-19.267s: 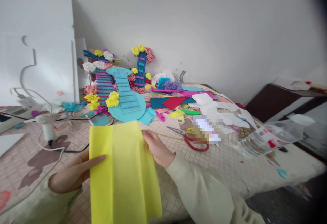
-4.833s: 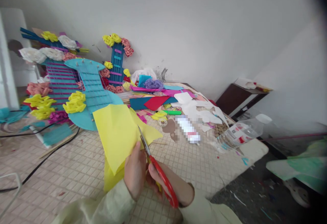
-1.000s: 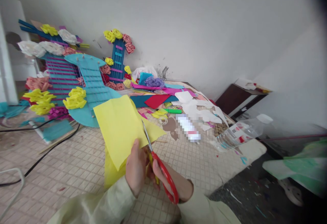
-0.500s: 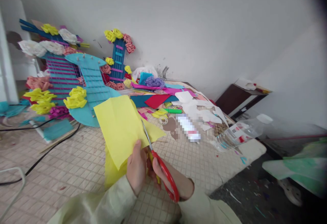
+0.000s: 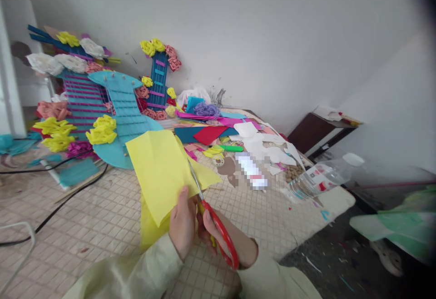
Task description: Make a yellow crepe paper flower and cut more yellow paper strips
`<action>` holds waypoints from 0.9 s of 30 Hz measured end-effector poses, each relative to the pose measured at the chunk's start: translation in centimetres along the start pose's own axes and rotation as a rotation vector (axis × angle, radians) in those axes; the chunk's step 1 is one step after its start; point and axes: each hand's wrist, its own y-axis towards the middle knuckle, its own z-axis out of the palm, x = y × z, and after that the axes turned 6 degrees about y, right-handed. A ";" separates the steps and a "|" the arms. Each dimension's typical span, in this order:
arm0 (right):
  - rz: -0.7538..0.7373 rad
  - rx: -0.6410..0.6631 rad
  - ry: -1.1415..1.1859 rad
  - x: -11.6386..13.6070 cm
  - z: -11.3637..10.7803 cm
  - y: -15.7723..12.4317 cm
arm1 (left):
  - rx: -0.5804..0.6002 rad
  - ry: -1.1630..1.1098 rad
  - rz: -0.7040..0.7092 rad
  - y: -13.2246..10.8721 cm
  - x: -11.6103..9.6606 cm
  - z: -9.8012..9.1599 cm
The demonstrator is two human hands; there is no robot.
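My left hand [image 5: 183, 226] pinches a yellow sheet of paper [image 5: 156, 171] near its lower right corner, with the thumb on top. My right hand [image 5: 213, 231] is closed round the red handles of a pair of scissors [image 5: 223, 233]. The scissors' blades point up and away, lying along the right part of the yellow paper, where a cut flap spreads to the right. Part of the paper hangs below my left hand. My right fingers are partly hidden behind the handles.
Turquoise and blue cardboard shapes [image 5: 126, 108] with crepe flowers stand at the left against the wall. Paper scraps [image 5: 259, 147], a green marker [image 5: 231, 148] and a blurred-out bright object [image 5: 251, 171] lie beyond my hands. A plastic bottle [image 5: 316, 178] lies at the table's right edge. Black cable [image 5: 61, 208] crosses the left.
Hardly anything differs. Both hands, the scissors and the yellow paper hold nearly the same place; the whole view has shifted very slightly.
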 end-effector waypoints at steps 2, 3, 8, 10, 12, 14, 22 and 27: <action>0.011 0.025 -0.023 0.1 0.0 0.0 | 0.015 -0.016 -0.029 -0.1 0.0 -0.1; 0.038 0.044 -0.001 0.1 0.0 0.1 | 0.019 -0.023 -0.040 -0.1 0.0 -0.1; 0.090 0.080 0.130 -0.4 0.1 0.3 | 0.020 -0.053 -0.064 0.0 -0.1 0.0; 0.103 0.084 0.176 -0.6 0.1 0.3 | 0.019 -0.067 -0.060 0.0 -0.1 0.1; 0.111 0.084 0.202 -0.7 0.2 0.2 | 0.027 -0.084 -0.056 0.1 -0.2 0.1; 0.124 0.086 0.214 -0.7 0.3 0.1 | 0.035 -0.102 -0.054 0.3 -0.2 0.1; 0.252 0.078 0.314 -0.9 0.0 0.1 | 0.050 -0.192 0.037 0.2 -0.6 0.5; 0.265 0.093 0.360 -1.0 -0.1 0.0 | 0.067 -0.238 0.068 -0.1 -1.0 0.8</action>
